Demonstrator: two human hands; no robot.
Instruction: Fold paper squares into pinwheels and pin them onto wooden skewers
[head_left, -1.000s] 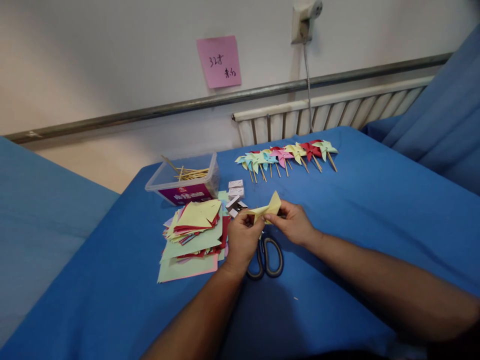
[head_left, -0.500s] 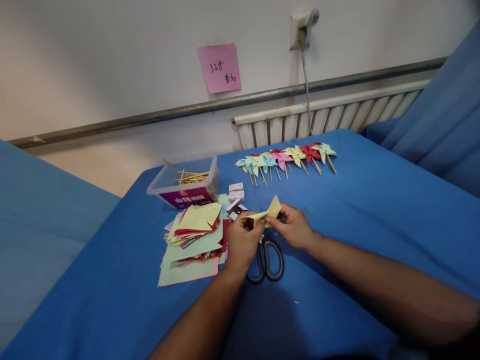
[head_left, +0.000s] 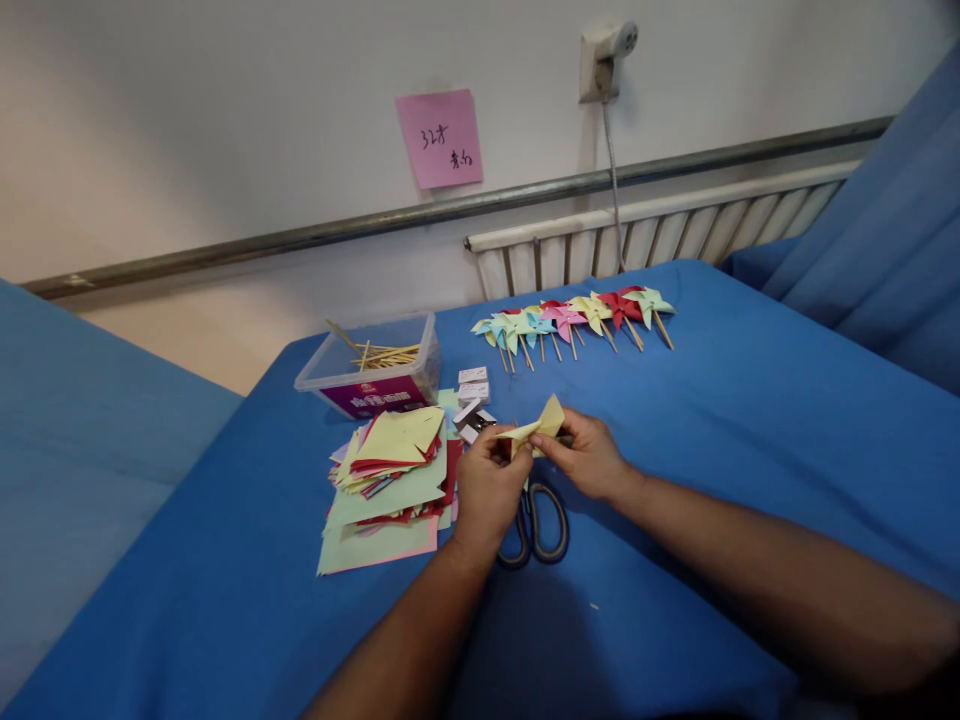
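Note:
A folded yellow paper piece (head_left: 541, 423) is pinched between both hands above the blue cloth. My left hand (head_left: 487, 490) grips its left end and my right hand (head_left: 589, 455) grips its right side. Black-handled scissors (head_left: 536, 525) lie on the cloth right under the hands, partly hidden by them. A stack of coloured paper squares (head_left: 386, 475) lies just left of my left hand.
A row of finished paper pinwheels on sticks (head_left: 574, 315) lies further back. A clear plastic box of wooden sticks (head_left: 371, 365) stands behind the paper stack, with small white boxes (head_left: 472, 385) beside it. A radiator (head_left: 645, 235) and a pink note (head_left: 439, 135) are on the wall.
The hands have shifted slightly, working the yellow paper; its folded tip now sits a little lower. The view has tilted down a bit.

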